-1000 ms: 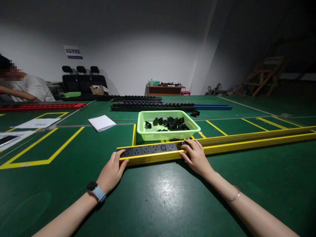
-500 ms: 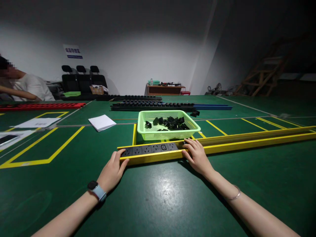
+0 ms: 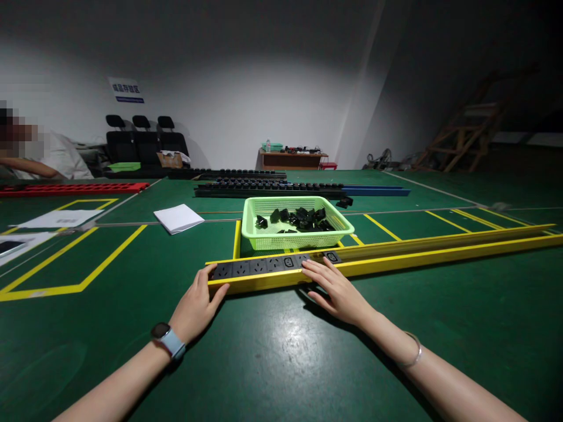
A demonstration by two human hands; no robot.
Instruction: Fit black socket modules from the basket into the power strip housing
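From the head view, the left grip (image 3: pixel 196 308) is closed around the 8-o'clock end of a long yellow channel (image 3: pixel 378 266); the right grip (image 3: pixel 339 293), loosely open, holds nothing visible, fingers over its black rectangular sockets (image 3: pixel 258 267). Apparently they are being seated; next calls for pressing them flush.

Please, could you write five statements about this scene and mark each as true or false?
1. The left hand touches the left end of the yellow channel. True.
2. The green basket stands beyond the yellow channel. True.
3. The basket is empty. False: black pieces lie in it.
4. The watch is on the right wrist. False: the watch is on the left wrist.
5. The white paper lies left of the basket. True.
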